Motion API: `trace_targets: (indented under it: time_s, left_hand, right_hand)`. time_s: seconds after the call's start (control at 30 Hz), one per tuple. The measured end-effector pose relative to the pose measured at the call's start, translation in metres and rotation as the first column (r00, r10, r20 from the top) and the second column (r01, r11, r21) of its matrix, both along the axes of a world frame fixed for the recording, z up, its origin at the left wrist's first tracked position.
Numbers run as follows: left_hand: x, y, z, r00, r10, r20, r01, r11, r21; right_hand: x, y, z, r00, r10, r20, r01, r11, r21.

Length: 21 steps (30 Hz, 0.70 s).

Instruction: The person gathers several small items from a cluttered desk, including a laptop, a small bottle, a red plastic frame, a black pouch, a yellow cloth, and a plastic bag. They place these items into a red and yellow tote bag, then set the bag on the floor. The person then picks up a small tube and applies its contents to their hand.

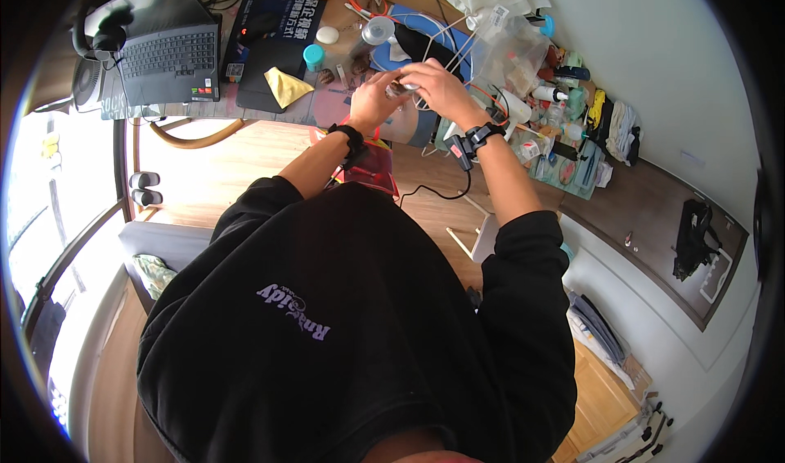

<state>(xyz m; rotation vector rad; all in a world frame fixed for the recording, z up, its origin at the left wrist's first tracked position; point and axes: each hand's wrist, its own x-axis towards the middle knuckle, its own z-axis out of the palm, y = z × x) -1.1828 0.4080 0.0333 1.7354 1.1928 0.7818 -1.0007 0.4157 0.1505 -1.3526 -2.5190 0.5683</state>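
Both hands meet over the front edge of the cluttered desk. My left hand [376,102] is closed, its fingertips on a small brown thing with a clear, shiny part [398,89]. From the other side my right hand [442,93] bends its fingers over the same thing, which they largely hide; its kind does not show. Just left of the hands lie brown, wrinkled, walnut-like balls [327,76]. A clear cylindrical container [376,33] stands beyond them. A teal-lidded jar [314,56] and a yellow cloth [288,88] are farther left. Black bands circle both wrists.
An open laptop [170,61] and a dark mouse pad [274,17] occupy the desk's left. Behind my right hand are a blue tray [406,20] and a clear plastic bag [517,54]. Bottles and cloths crowd the right side. A black cable [429,189] hangs from my right wrist device.
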Motion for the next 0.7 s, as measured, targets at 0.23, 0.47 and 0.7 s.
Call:
trace_targets:
  time_s: [0.23, 0.47, 0.7]
  left_hand:
    - [-0.002, 0.001, 0.0, 1.0, 0.004, 0.0, -0.004, 1.0, -0.006]
    - [-0.001, 0.002, -0.002, 1.0, -0.006, -0.004, 0.006, 1.0, 0.024]
    - [0.0, 0.004, -0.005, 1.0, 0.001, -0.026, -0.001, 1.0, 0.021]
  right_hand:
    - [-0.009, -0.004, -0.006, 0.898, -0.401, 0.182, 0.437, 0.865, -0.248]
    - [0.001, -0.004, -0.016, 0.993, -0.114, 0.041, 0.115, 0.993, -0.019]
    - [-0.015, -0.007, -0.024, 0.902, -0.313, 0.297, 0.311, 0.949, 0.055]
